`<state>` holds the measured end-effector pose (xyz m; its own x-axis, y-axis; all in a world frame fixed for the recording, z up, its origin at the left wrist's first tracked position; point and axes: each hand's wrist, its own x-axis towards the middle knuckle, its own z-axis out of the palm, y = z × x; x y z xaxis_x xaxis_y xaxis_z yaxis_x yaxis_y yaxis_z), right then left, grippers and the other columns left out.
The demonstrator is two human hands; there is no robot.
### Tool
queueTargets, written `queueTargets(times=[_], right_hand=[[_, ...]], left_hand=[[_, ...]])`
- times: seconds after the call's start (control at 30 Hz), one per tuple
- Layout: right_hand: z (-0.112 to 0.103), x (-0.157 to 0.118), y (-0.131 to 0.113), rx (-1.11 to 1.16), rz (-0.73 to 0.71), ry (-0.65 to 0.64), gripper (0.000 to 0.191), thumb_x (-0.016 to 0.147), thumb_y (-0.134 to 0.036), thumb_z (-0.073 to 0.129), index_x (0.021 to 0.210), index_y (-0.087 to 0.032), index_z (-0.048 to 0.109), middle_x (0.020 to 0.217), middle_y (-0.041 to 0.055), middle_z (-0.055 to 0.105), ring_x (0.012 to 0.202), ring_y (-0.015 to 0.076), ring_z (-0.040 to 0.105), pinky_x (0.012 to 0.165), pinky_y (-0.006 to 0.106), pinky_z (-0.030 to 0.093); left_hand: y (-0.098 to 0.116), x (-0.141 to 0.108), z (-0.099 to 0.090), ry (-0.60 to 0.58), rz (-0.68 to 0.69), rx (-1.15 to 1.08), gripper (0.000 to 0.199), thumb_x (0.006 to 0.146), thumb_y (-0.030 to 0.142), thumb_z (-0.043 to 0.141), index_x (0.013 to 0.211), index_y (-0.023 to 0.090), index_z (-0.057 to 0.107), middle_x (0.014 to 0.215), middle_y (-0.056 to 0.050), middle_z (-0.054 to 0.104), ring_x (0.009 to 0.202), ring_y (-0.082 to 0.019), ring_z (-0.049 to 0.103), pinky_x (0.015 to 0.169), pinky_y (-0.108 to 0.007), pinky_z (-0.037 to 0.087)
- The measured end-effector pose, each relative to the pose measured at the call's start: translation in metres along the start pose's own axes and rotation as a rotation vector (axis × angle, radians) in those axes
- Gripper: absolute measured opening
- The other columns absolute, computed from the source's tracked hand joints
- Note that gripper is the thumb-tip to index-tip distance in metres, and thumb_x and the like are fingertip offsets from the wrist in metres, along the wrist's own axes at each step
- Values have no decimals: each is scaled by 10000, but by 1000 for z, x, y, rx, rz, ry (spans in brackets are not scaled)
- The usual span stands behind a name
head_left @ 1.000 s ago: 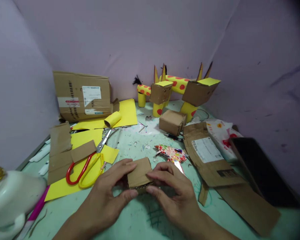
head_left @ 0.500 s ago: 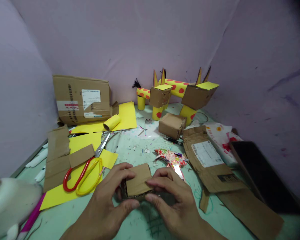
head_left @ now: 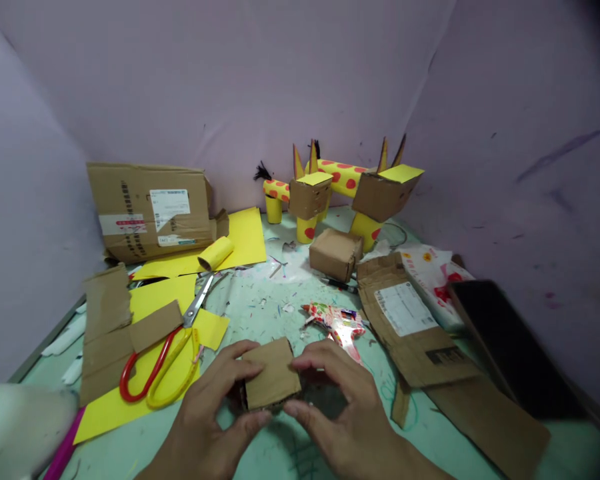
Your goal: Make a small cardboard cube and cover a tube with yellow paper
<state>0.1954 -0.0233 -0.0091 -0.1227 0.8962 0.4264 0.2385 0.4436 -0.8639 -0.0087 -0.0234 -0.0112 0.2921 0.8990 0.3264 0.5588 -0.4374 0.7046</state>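
A small cardboard box (head_left: 273, 375) sits between my hands near the front of the table, its flat brown top facing up and corrugated edges showing along the near side. My left hand (head_left: 215, 407) grips it from the left, fingertips over the top's left edge and thumb at the near side. From the right, my right hand (head_left: 343, 400) has its index finger and thumb at the box's right edge and near corner. Just beyond lies a red-patterned hot glue gun (head_left: 336, 323). To the left, scissors (head_left: 170, 360) with red and yellow handles lie partly spread on yellow paper (head_left: 110, 410).
Two spotted yellow cardboard animals (head_left: 307, 197) stand at the back, behind a closed small box (head_left: 336, 253). A shipping carton (head_left: 150, 213) leans at back left, with a yellow tube (head_left: 216, 253) before it. Flattened cardboard (head_left: 415, 340) and a phone (head_left: 515, 347) lie right.
The view has shifted slightly, so most things sit a little further left. My right hand's fingers have spread a little at the box's edge; my left hand keeps its hold.
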Motion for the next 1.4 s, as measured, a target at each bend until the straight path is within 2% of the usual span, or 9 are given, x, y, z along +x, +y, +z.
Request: queueTargets(times=[0.2, 0.33, 0.6, 0.73, 0.93, 1.03, 1.17, 1.27, 1.4], right_hand=[[-2, 0, 4, -65, -69, 6, 251, 713, -122, 697, 941, -187, 616, 861, 53, 630, 765, 188, 616, 642, 297, 510], [-6, -4, 9, -152, -162, -41, 276, 730, -112, 693, 983, -199, 623, 881, 58, 631, 760, 184, 641, 631, 288, 539], [-9, -5, 14, -173, -248, -64, 389, 737, -57, 669, 1083, -223, 612, 899, 63, 620, 725, 165, 637, 575, 255, 539], [-7, -5, 13, -163, -246, -59, 371, 736, -60, 661, 1070, -218, 618, 899, 64, 626, 726, 166, 639, 583, 260, 541], [-10, 5, -3, -114, -176, -33, 273, 707, -79, 681, 956, -188, 655, 833, 58, 649, 703, 164, 644, 605, 264, 552], [-24, 12, -10, -93, -69, -25, 229, 729, -129, 690, 944, -202, 666, 821, 48, 671, 707, 165, 655, 623, 258, 563], [-47, 16, -13, -173, 61, 12, 148, 761, -146, 667, 888, -220, 682, 817, 39, 687, 618, 146, 644, 542, 235, 554], [-48, 14, -14, -135, 11, -20, 145, 761, -128, 662, 873, -218, 687, 786, 37, 681, 650, 157, 653, 578, 248, 560], [-29, 10, -11, -117, -128, -127, 173, 783, -94, 609, 897, -187, 699, 789, 61, 665, 599, 135, 627, 526, 224, 530]], left_hand=[[3, 4, -4, -19, -8, 43, 377, 724, 217, 689, 1074, 266, 557, 1200, -91, 616, 1122, -246, 596, 893, -334, 519], [8, 4, -4, -38, -17, 29, 374, 723, 192, 674, 1072, 250, 550, 1207, -115, 608, 1121, -261, 596, 872, -347, 533], [5, -4, 4, -25, -43, 9, 434, 763, 230, 653, 1165, 295, 503, 1296, -95, 532, 1186, -247, 536, 937, -363, 489], [5, -4, 10, 71, -13, 0, 383, 781, 258, 641, 1146, 276, 525, 1340, -106, 498, 1218, -259, 506, 976, -383, 456], [1, -4, 12, 87, 40, 4, 312, 806, 279, 626, 1112, 274, 565, 1248, -98, 555, 1119, -235, 574, 930, -354, 492], [2, -4, 11, 95, 31, 9, 296, 815, 313, 617, 1106, 274, 572, 1245, -103, 557, 1109, -248, 582, 911, -362, 504], [5, -2, 10, 87, -3, 27, 322, 806, 384, 627, 1109, 285, 578, 1242, -91, 571, 1107, -257, 585, 911, -367, 503], [7, -1, 9, 79, -20, 37, 329, 794, 407, 637, 1094, 283, 583, 1229, -88, 584, 1091, -259, 594, 903, -363, 506], [6, -1, 10, 94, -9, 44, 329, 798, 429, 624, 1083, 270, 584, 1215, -94, 596, 1077, -259, 604, 886, -360, 515]])
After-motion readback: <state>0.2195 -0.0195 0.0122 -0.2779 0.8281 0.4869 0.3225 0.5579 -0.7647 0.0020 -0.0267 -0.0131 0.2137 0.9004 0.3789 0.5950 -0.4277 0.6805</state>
